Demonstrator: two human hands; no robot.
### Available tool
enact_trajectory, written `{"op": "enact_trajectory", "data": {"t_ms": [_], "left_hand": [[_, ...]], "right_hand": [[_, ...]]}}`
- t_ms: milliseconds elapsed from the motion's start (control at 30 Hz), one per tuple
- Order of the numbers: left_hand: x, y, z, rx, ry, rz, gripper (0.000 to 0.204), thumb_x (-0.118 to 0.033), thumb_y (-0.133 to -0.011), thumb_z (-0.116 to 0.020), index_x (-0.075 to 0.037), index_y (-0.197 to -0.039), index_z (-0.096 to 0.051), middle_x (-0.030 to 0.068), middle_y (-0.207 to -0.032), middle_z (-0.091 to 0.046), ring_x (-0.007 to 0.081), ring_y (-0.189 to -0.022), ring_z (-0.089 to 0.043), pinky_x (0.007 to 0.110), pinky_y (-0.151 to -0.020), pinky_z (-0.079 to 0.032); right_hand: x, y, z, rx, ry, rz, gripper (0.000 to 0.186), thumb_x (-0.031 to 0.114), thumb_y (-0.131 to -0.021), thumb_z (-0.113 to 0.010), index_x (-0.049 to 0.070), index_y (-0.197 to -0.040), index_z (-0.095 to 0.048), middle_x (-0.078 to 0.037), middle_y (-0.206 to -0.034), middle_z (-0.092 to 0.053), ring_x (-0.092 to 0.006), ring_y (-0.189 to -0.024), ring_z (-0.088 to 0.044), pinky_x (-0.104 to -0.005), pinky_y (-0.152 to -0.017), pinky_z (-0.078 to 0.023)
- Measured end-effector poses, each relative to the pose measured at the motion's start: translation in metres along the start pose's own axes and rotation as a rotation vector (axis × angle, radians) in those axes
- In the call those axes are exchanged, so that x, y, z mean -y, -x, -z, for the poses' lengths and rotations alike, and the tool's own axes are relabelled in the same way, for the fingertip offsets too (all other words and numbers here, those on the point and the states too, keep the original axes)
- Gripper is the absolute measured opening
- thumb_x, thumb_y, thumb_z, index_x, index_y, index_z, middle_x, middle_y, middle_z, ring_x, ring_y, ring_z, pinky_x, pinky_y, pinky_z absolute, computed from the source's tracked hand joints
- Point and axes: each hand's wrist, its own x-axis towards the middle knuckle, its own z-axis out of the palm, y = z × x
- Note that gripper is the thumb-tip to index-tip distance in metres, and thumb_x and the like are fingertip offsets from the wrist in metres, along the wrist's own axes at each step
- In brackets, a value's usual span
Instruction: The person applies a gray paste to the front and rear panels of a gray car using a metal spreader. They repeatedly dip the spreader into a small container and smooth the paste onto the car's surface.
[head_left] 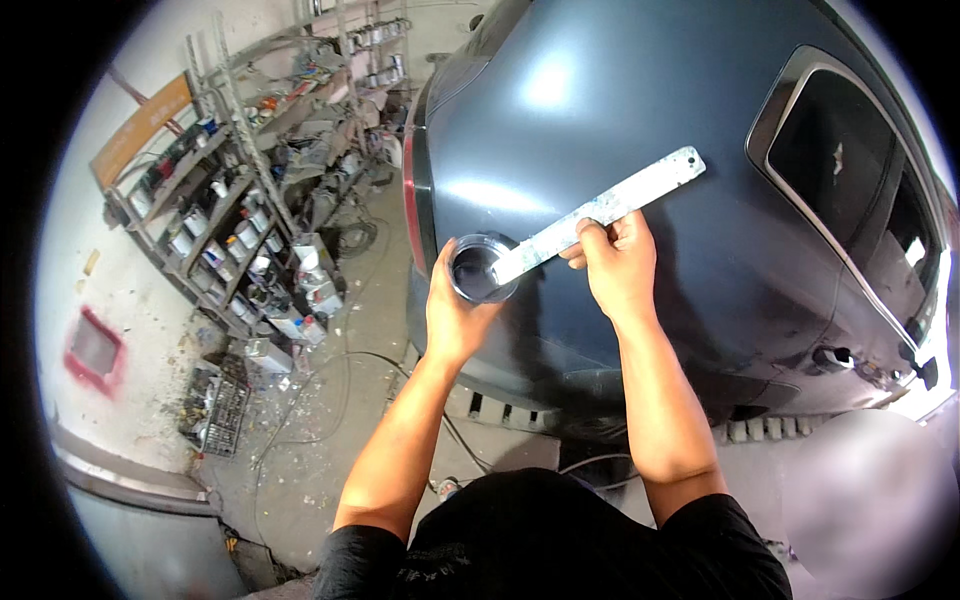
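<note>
My left hand [456, 320] is wrapped round a clear cup [483, 268] with dark liquid in it. In my right hand [618, 262] is a flat, paint-specked metal ruler [640, 190], gripped near its middle. The ruler slants down to the left, and its lower end reaches over the rim into the cup's mouth. Its upper end, with a small hole, points up to the right. Both hands are in front of the dark blue-grey body of a car [600, 90]. How deep the ruler's tip sits in the liquid I cannot tell.
Left of the car, a metal shelf rack [215, 230] holds several cans and bottles. A black crate [228, 415] stands on the floor by the wall. Hoses [350, 400] trail across the floor near my feet. The car's side window [830, 140] is at the right.
</note>
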Motion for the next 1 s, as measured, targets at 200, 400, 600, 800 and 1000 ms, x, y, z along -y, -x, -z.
{"op": "enact_trajectory", "data": {"t_ms": [200, 400, 600, 800, 1000], "left_hand": [[-0.030, 0.011, -0.020, -0.072, -0.005, 0.069, 0.083, -0.015, -0.069, -0.084, 0.004, -0.134, -0.035, 0.0154, -0.122, -0.058, 0.0230, -0.114, -0.056, 0.034, -0.100, -0.043], [-0.038, 0.020, -0.041, -0.158, -0.044, 0.154, 0.079, -0.016, -0.070, -0.083, 0.004, -0.131, -0.038, 0.0136, -0.117, -0.059, 0.0192, -0.108, -0.057, 0.031, -0.093, -0.047], [-0.073, 0.012, -0.052, -0.164, 0.090, 0.374, 0.072, -0.017, -0.071, -0.083, 0.001, -0.128, -0.042, 0.0101, -0.110, -0.060, 0.0161, -0.098, -0.059, 0.029, -0.085, -0.049], [-0.054, 0.009, -0.053, -0.238, -0.017, 0.272, 0.068, -0.017, -0.070, -0.083, 0.000, -0.125, -0.046, 0.0098, -0.110, -0.061, 0.0158, -0.097, -0.059, 0.029, -0.085, -0.049], [-0.074, 0.005, -0.056, -0.243, -0.085, 0.311, 0.060, -0.015, -0.071, -0.083, -0.001, -0.120, -0.052, 0.0087, -0.109, -0.063, 0.0145, -0.096, -0.059, 0.029, -0.084, -0.049]], "right_hand": [[-0.015, -0.014, 0.050, -0.016, -0.259, -0.066, 0.009, -0.001, -0.089, -0.052, -0.004, -0.097, -0.049, -0.012, -0.082, -0.064, -0.0147, -0.064, -0.066, -0.0245, -0.054, -0.054], [-0.010, -0.020, 0.085, -0.040, -0.333, 0.008, 0.012, 0.001, -0.090, -0.054, -0.005, -0.100, -0.049, -0.012, -0.085, -0.063, -0.0154, -0.064, -0.066, -0.0252, -0.056, -0.055], [-0.009, -0.021, 0.100, -0.070, -0.391, 0.042, 0.017, 0.001, -0.090, -0.054, -0.006, -0.103, -0.047, -0.012, -0.085, -0.062, -0.0165, -0.065, -0.067, -0.0264, -0.058, -0.056], [-0.018, -0.020, 0.100, -0.062, -0.430, 0.059, 0.019, 0.003, -0.090, -0.055, -0.006, -0.105, -0.046, -0.012, -0.086, -0.062, -0.0173, -0.065, -0.067, -0.0277, -0.060, -0.056], [-0.023, -0.018, 0.101, -0.068, -0.474, 0.060, 0.021, 0.002, -0.091, -0.052, -0.006, -0.109, -0.047, -0.012, -0.088, -0.060, -0.0181, -0.068, -0.066, -0.0281, -0.060, -0.056]]}}
